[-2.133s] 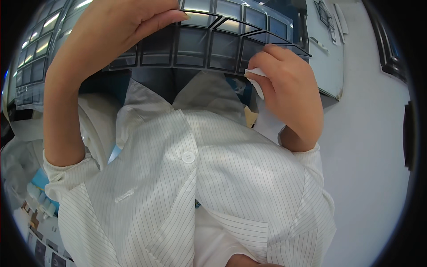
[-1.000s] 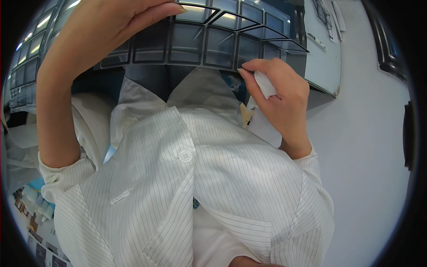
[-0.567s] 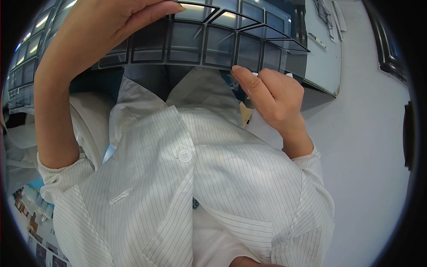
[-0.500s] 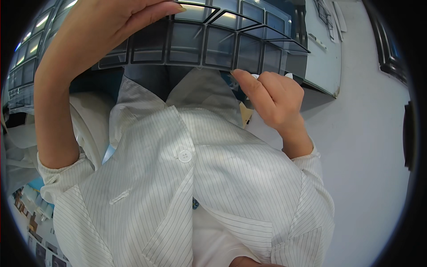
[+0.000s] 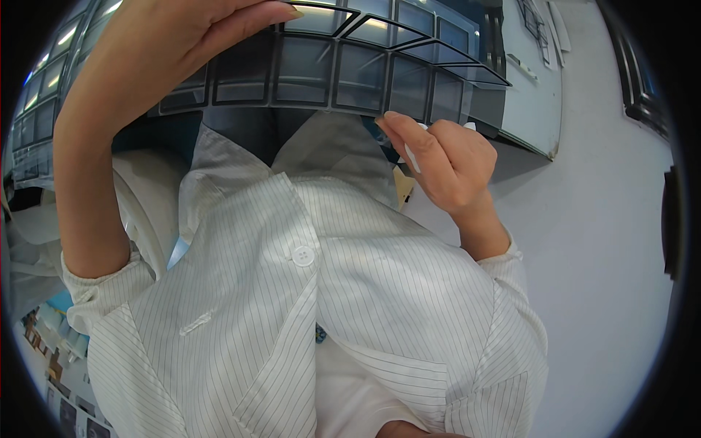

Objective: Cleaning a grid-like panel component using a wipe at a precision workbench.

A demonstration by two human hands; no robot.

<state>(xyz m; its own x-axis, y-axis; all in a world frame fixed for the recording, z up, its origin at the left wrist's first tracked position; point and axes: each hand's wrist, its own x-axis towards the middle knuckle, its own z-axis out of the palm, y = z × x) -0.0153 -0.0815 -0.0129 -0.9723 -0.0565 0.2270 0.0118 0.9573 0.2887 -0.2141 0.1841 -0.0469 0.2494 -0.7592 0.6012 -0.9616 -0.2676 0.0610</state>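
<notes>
No text, label, number or sign can be read. Dark patches, possibly printed, are seen on the sheets point(image 5: 69, 416) at lower left, too small and blurred to be resolved. Dark marks by the pale yellow piece point(image 5: 403, 185) can't be made out as characters either.

Sheet point(image 5: 363, 77), one: translucent, grey-toned, with rows of black rectangular frames, those along the upper row set slantwise. White wad point(image 5: 412, 158), one: small, material unclear, mostly hidden within the right hand point(image 5: 454, 162), near the sheet's lower edge.
</notes>
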